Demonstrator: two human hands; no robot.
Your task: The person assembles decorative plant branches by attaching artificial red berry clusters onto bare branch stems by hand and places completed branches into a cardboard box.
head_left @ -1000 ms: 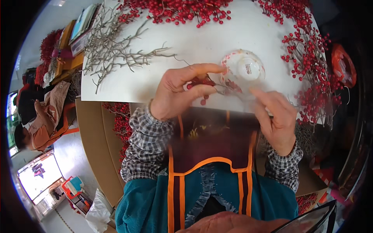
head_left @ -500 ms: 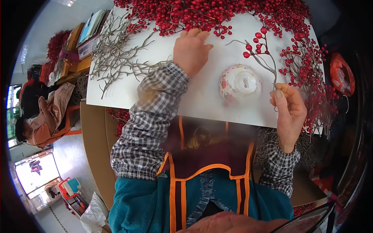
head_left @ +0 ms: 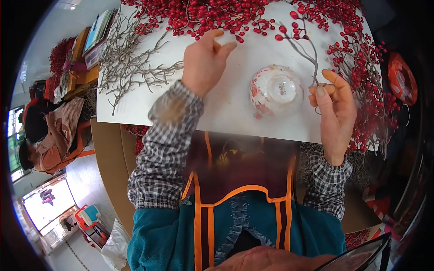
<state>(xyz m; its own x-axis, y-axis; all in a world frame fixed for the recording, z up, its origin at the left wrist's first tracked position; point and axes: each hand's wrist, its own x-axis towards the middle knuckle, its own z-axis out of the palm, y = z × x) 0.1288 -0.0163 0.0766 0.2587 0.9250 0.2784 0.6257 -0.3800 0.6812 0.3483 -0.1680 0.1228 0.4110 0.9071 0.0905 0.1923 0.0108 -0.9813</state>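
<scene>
My right hand [head_left: 335, 113] is closed, pinching the lower stem of an artificial berry branch [head_left: 315, 67] between thumb and fingers. The grey-brown branch stands up from the grip, with several red berries at its top. At the near edge of the red berry heap [head_left: 212, 16], my left hand [head_left: 205, 63] is over the white table, thumb and index finger apart, and nothing shows between them. Between the hands a white bowl with a red flower pattern [head_left: 276, 90] sits upside down. Bare grey twigs [head_left: 135, 63] lie left of my left hand.
The white table [head_left: 226, 110] ends just in front of my apron. More berry branches [head_left: 357, 90] hang over its right side, near a red plastic bag [head_left: 401, 79]. Cardboard [head_left: 110, 162] stands below the left edge. A person [head_left: 47, 135] sits farther left.
My left hand has drawn back a little to the left, with thumb and index finger now visibly apart. My right hand still holds the branch, which has shifted slightly up and left.
</scene>
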